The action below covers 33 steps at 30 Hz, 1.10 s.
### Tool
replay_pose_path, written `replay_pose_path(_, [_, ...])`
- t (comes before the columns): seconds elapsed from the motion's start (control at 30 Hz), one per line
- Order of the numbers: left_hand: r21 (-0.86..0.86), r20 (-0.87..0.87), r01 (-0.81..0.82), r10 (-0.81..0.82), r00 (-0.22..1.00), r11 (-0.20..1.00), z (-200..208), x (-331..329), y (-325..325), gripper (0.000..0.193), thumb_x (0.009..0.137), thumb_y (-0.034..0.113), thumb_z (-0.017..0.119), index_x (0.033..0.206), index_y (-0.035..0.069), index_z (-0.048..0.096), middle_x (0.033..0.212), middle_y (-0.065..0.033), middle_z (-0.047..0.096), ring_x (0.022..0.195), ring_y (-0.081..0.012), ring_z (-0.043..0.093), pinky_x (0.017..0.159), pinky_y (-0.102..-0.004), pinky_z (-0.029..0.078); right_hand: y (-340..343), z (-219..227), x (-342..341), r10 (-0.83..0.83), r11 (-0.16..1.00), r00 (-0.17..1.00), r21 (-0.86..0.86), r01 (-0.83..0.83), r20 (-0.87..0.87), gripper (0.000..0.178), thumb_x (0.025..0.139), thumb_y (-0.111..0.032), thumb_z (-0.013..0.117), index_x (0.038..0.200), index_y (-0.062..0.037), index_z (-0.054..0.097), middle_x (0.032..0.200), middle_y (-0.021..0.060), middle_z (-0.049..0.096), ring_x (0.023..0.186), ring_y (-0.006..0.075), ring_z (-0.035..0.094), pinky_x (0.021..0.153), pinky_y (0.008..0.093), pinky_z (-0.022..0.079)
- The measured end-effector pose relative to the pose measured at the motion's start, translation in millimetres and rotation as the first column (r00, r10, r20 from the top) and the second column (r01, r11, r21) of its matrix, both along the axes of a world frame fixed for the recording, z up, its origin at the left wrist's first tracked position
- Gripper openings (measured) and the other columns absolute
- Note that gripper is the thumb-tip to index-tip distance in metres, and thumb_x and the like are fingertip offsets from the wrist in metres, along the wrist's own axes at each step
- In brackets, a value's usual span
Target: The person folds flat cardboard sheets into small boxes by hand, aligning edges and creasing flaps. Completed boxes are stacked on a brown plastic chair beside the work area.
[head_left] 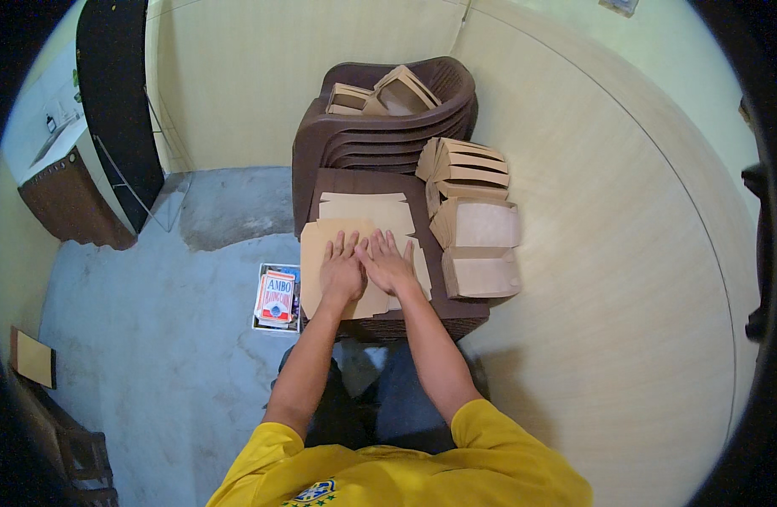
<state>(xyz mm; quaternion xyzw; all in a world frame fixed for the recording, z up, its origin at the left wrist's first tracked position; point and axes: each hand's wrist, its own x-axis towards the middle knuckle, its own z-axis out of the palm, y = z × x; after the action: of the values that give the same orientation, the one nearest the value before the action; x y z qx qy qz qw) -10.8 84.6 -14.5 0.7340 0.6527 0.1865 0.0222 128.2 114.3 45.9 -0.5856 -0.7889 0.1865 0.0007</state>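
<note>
Flat tan cardboard sheets (314,264) are best pressed evenly by both hands (344,275) (grips wide), near the brown plastic seat's (367,182) left edge.

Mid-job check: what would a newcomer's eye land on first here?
Probably the left hand and right hand, laid on cardboard sheets atop the brown chair stack. Then the folded cartons along the stack's right side, and the white box on the floor to its left.
</note>
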Motion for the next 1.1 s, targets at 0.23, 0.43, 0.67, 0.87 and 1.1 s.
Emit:
replay_pose_path(0.23, [0.14,0.371,-0.038,-0.016,0.928,0.989,2,-14,4,0.06,0.108,0.028,0.054,0.163,0.007,0.047,0.171,-0.0176,0.044,0.162,-0.0401,0.033,0.134,-0.054,0.022,-102,-13,44,0.087,0.993,0.995,0.082,-0.083,-0.05,0.114,0.099,-0.079,0.051,0.175,-0.0022,0.017,0.184,0.0137,0.014,0.171,0.03,0.01,0.133,0.0676,0.001])
replay_pose_path(0.43, [-0.046,0.619,-0.495,0.413,0.668,0.868,18,-62,-41,0.06,0.106,0.027,0.062,0.158,-0.002,0.051,0.149,-0.0246,0.063,0.144,-0.0412,0.054,0.122,-0.0516,0.038,-119,-15,56,0.118,0.971,0.988,0.218,-0.095,-0.098,0.114,0.085,-0.061,0.082,0.173,-0.009,0.03,0.182,0.0125,0.023,0.17,0.0291,0.016,0.133,0.0639,0.002])
replay_pose_path(0.67, [0.054,0.979,-0.204,-0.011,0.204,0.977,37,-58,-79,0.045,0.115,0.019,0.053,0.155,0.0,0.055,0.129,-0.0173,0.076,0.127,-0.0229,0.066,0.109,-0.0351,0.049,-98,-22,87,0.146,0.989,0.753,0.093,-0.113,-0.642,0.077,0.087,-0.019,0.086,0.159,-0.0243,0.059,0.175,0.0125,0.041,0.164,0.0288,0.035,0.134,0.0561,0.016])
replay_pose_path(0.87, [0.145,0.979,-0.416,-0.068,0.195,0.898,44,-65,-97,0.047,0.109,0.019,0.061,0.152,0.002,0.056,0.153,-0.0165,0.06,0.143,-0.0292,0.053,0.121,-0.0428,0.038,-84,-16,101,-0.336,0.921,-0.198,-0.276,-0.276,-0.921,0.06,0.098,-0.02,0.069,0.155,-0.0054,0.056,0.161,0.016,0.056,0.15,0.0301,0.053,0.125,0.0451,0.043])
replay_pose_path(1.1, [0.457,0.514,-0.24,-0.034,0.857,0.857,86,-44,-121,0.045,0.084,0.022,0.087,0.125,0.006,0.076,0.13,-0.015,0.063,0.128,-0.0362,0.056,0.109,-0.0498,0.043,-66,-10,79,-0.421,0.904,-0.19,-0.393,-0.168,-0.887,0.069,0.113,-0.06,0.047,0.159,-0.0092,0.044,0.145,0.0152,0.065,0.123,0.033,0.069,0.096,0.0492,0.061])
